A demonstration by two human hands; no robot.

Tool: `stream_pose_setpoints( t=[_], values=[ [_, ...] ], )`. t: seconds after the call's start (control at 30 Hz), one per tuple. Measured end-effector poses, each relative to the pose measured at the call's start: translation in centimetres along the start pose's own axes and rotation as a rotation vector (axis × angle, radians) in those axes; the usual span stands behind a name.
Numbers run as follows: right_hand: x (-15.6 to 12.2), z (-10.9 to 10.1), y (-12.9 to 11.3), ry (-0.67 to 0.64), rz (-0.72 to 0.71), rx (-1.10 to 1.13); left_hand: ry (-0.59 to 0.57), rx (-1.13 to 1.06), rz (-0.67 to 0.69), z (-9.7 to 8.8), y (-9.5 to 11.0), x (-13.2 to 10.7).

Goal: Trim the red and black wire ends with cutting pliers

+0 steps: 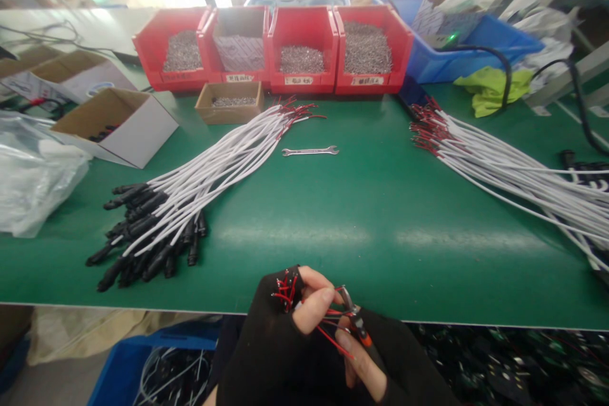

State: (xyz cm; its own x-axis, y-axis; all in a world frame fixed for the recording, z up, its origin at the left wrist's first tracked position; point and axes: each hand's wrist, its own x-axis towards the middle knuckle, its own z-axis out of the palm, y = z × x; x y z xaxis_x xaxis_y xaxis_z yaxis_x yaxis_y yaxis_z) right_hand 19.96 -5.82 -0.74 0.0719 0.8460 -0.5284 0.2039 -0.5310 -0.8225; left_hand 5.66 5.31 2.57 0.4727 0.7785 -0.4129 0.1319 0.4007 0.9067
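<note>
My left hand [290,317], in a black fingerless glove, is closed on the red wire ends [287,294] of a cable at the table's near edge. My right hand [368,358], gloved the same way, grips small pliers [354,317] with an orange handle, and their jaws sit at the red wires. A bundle of white cables with black plugs [190,196] lies on the green table [361,228] to the left. Another bundle of white cables with red ends [499,162] lies to the right.
Several red bins [304,47] of small metal parts line the back, with a small cardboard box [231,103] in front. A wrench [310,151] lies mid-table. White boxes [118,127] and a plastic bag [33,171] sit left. Blue bins [457,44] stand back right, one below [157,361].
</note>
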Motion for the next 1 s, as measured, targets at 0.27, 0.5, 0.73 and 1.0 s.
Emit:
stream_pose_setpoints(
  t=[0.27,0.5,0.73,1.0],
  values=[
    [0.2,-0.4,-1.6,0.029,-0.101,0.074,0.001,0.088,0.021,0.0,-0.1,0.0],
    [0.1,-0.1,-1.0,0.096,-0.107,0.097,0.024,0.119,0.023,-0.1,0.0,0.0],
    [-0.2,-0.1,-0.6,0.053,-0.058,0.085,0.003,0.017,-0.009,0.0,0.2,0.0],
    [-0.2,-0.4,-0.5,0.001,-0.060,0.109,0.011,0.069,0.005,-0.1,-0.1,0.0]
  ],
)
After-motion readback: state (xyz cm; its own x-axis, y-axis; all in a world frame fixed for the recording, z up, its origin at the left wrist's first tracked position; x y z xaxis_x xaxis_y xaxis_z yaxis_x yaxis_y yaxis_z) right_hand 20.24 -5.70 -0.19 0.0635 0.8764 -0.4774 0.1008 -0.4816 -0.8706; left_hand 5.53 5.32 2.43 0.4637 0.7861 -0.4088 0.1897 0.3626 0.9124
